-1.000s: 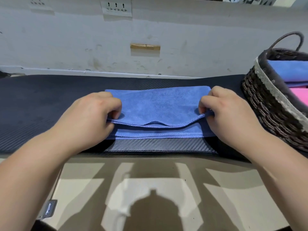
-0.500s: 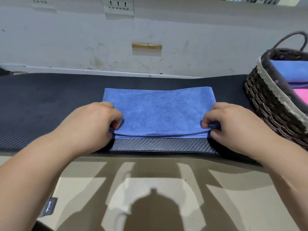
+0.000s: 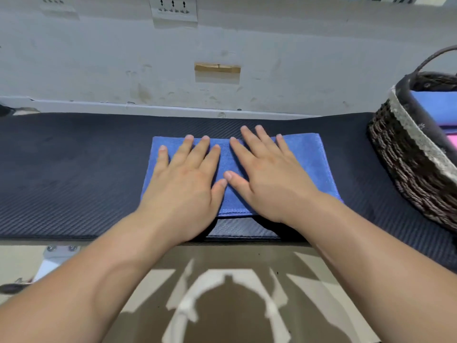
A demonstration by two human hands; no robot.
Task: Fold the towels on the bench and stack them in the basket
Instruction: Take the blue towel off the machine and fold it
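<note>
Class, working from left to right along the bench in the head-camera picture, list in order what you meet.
Bare dark textured bench mat → left hand, flat → right hand, flat → dark woven wicker basket with a loop handle. The folded blue towel spans under both hands, so it has no single place.

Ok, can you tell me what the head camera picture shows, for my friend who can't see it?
The left hand and right hand press flat, side by side, on a folded blue towel lying on a dark bench. A woven basket at the right edge holds more towels, blue and pink.
</note>
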